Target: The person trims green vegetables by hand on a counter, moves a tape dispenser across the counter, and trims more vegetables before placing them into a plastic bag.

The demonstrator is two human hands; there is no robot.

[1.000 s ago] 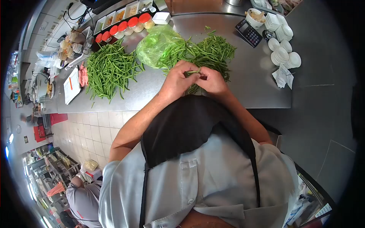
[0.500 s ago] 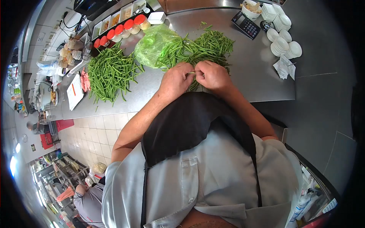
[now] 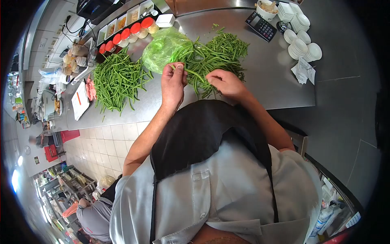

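Note:
A long green bean (image 3: 196, 74) stretches between my two hands. Thumb and fingers of my left hand (image 3: 173, 85) pinch one end of it, with the thumb on top. The fingers of my right hand (image 3: 227, 84) are closed at its other end. Under and behind the hands lies a loose pile of green beans (image 3: 225, 51). A translucent green plastic bag (image 3: 162, 51), beans at its mouth, touches the left side of that pile. Farther left, a second heap of green beans (image 3: 120, 79) rests on the steel counter (image 3: 276, 89).
Red-lidded jars (image 3: 136, 28) line the back left, before trays of ingredients. A calculator (image 3: 261, 26), a bowl (image 3: 267, 10), stacked white dishes (image 3: 298, 49) and paper slips (image 3: 303, 72) stand at the right. A clipboard (image 3: 80, 99) lies far left. Another person (image 3: 95, 217) is at lower left.
My hands were close together at the pile; now they are apart. The left hand has moved left and turned upright, and a long bean shows between them.

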